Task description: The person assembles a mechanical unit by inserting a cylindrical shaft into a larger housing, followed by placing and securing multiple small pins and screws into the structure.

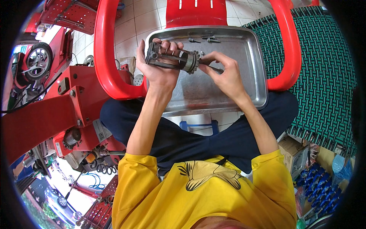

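In my left hand [162, 72] rests a dark metal assembly [187, 62] with long rods, a squarish end and a round flanged end; I cannot tell its exact kind. The fingers curl round its rods, with the palm turned up. My right hand [227, 74] is at the round end, thumb and forefinger pinched on a slim dark bolt-like piece [217, 70]. Whether that piece is joined to the assembly is hard to see. Beneath both hands lies a shallow metal tray [228, 93]. A few loose bolts [194, 40] lie near its far edge.
The tray stands before a red plastic chair [196, 13], between its curved red arms [288, 45]. On the right is a green-and-black patterned woven surface [316, 65], with blue coil springs [318, 187] below it. Red metal machinery [49, 118] fills the left side.
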`<state>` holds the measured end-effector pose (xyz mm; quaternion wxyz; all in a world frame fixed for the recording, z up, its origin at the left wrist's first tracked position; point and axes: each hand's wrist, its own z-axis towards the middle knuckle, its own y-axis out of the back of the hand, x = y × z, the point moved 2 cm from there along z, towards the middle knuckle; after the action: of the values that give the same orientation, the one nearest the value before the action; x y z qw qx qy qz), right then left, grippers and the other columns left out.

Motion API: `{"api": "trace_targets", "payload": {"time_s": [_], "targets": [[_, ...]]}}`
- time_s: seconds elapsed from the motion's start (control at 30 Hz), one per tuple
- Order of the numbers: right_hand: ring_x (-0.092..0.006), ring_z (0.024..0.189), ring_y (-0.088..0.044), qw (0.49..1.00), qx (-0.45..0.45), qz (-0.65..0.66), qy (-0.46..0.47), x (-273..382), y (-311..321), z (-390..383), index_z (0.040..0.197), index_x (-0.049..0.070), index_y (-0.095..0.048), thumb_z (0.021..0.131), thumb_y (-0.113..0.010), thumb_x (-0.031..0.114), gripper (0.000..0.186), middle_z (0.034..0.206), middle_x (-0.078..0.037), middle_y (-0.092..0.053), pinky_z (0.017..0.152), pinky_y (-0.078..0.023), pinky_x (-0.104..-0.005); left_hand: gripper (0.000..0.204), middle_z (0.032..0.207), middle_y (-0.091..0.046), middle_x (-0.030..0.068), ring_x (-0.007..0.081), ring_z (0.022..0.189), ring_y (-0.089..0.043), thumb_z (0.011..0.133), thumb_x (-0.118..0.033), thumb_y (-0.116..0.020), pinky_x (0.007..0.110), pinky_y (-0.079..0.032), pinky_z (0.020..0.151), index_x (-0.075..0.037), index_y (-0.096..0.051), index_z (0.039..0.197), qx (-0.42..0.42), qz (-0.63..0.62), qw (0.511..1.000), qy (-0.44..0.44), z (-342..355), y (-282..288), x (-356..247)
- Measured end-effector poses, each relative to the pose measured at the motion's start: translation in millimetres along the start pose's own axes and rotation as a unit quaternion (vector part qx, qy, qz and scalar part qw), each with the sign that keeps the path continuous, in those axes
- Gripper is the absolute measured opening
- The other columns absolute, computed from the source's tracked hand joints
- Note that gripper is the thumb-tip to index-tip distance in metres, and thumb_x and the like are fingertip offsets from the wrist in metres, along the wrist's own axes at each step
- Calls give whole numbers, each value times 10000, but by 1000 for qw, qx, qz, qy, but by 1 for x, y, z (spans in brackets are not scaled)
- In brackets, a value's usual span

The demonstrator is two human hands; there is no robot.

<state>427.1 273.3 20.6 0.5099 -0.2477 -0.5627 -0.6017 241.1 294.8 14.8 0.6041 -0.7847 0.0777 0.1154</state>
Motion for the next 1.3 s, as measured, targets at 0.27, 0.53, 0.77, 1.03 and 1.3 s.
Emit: {"api": "trace_targets", "payload": {"time_s": [0.27,0.53,0.77,1.03,1.3], "targets": [[-227,863,-706,990,69,51,-109,-9,-4,-2,1040,1,-720,917,-708,97,157,917,-127,-730,789,-538,-354,364,748,-534,71,254,755,-540,999,-370,-451,506,-459,998,-46,-539,859,-31,-1,1000,3,0,4,4],[-145,744,-686,998,34,10,-57,-7,-1,1,1038,-15,-717,949,-683,102,151,863,-98,-726,691,-532,-296,363,803,-567,76,240,789,-553,1008,-337,-405,529,-448,1044,-28,-536,868,-48,-25,998,7,2,7,6],[-135,731,-681,998,18,-6,-67,-12,2,0,1018,-34,-719,950,-684,114,166,809,-87,-715,654,-522,-282,355,947,-629,133,292,929,-604,1013,-305,-436,522,-445,1063,15,-588,1033,-78,-28,996,42,4,7,9],[-256,736,-719,992,-25,-96,-76,-18,33,7,970,45,-755,920,-686,206,181,809,-123,-741,678,-517,-350,466,1210,-654,163,252,1156,-605,990,-334,-631,381,-427,1076,31,-569,1274,74,480,874,4,9,-4,-11],[-253,826,-730,988,67,-86,-106,-36,44,-8,999,25,-756,923,-672,204,212,877,-142,-750,776,-538,-356,649,1125,-703,222,302,1074,-683,751,-299,-885,421,-510,932,26,-600,1235,247,814,525,8,0,2,-36]]}}
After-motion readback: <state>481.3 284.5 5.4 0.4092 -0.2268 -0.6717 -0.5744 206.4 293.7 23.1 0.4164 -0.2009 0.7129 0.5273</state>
